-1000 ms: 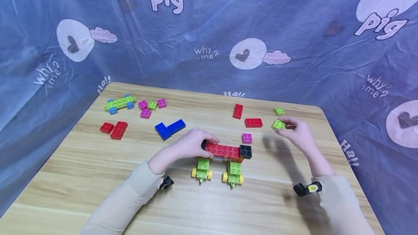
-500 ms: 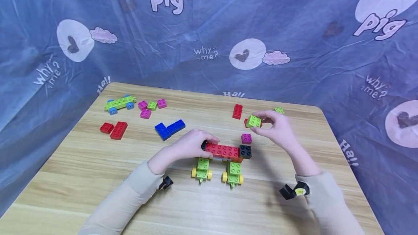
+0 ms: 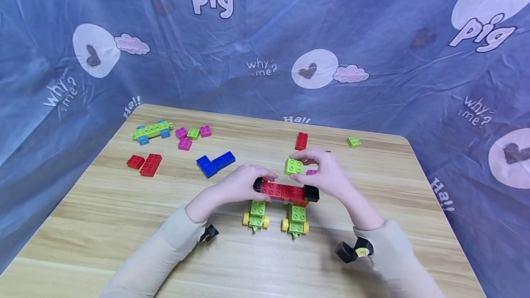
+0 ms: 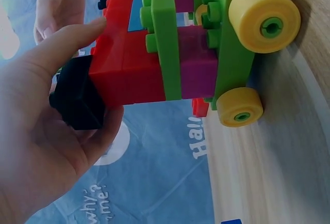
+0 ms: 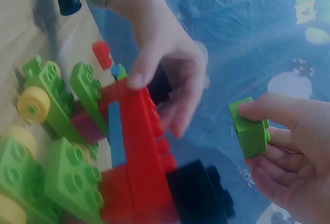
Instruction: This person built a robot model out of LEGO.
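Wooden table [image 3: 124,224] — right hand [image 3: 325,176] pinching green brick [image 3: 293,166]

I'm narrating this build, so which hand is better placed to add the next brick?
The right hand: it pinches a green brick just above the red row of the brick car, while the left hand grips the car's end.

A square brick [image 3: 293,166] hangs above the wheeled block build [image 3: 281,203]; loose bricks [image 3: 193,133] lie behind, far left.

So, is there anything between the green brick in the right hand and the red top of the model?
Nothing visible. The green brick hangs just above the red top, apart from it, with only air between them.
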Available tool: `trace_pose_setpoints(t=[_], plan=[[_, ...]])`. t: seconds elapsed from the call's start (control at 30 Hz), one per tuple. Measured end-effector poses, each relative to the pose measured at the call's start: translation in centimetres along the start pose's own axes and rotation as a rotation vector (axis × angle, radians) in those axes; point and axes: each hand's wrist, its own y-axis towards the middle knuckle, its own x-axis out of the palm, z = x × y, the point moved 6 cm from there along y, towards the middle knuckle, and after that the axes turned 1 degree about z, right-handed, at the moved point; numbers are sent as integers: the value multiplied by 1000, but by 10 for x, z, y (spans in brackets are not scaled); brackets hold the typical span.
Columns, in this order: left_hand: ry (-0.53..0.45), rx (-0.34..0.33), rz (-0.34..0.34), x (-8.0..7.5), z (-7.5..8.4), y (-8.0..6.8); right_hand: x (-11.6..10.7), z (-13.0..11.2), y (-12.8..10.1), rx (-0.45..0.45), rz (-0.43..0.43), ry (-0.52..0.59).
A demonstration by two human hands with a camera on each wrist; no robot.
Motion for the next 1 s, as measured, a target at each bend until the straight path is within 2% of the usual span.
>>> trace_pose_setpoints(t=[0.17,0.4,0.67,1.0], plan=[[-21,7,39,-5,0,-2,12,-3,1,9,-38,-3],[3,15,105,-11,0,-5,29,-7,0,-88,-88,-68],[3,-43,118,-14,-2,-8,41,-4,-2,-65,-137,-91],[14,-37,123,-13,-3,-9,47,-3,-3,-33,-169,-101]])
